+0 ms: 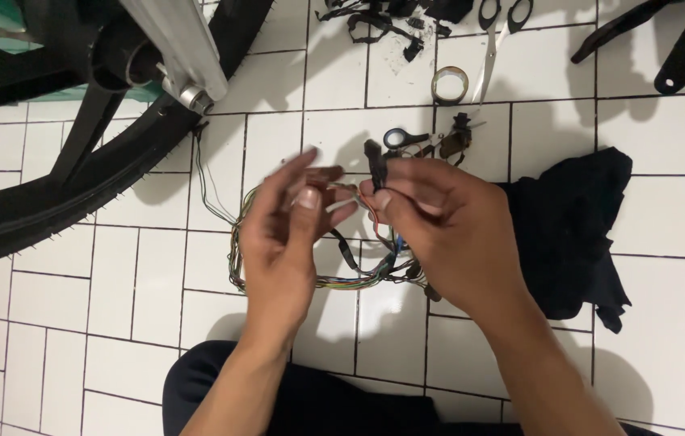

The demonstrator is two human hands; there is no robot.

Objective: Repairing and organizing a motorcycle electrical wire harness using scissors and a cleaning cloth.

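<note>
Right hand point(439, 214) pinched on black connector point(375, 161), left hand point(290, 226) loose-fingered beside wiring harness point(318, 278), steadying thin leads.

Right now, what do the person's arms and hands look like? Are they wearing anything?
Both hands, left hand and right hand, are bare: no gloves, rings or watch that I can see. The forearms are bare too, with no sleeves showing. Fingernails look short and plain.

Two hands point(359, 226), one wire harness point(318, 278), one tape roll point(449, 85), one black cloth point(573, 234), one tyre point(76, 186).
</note>
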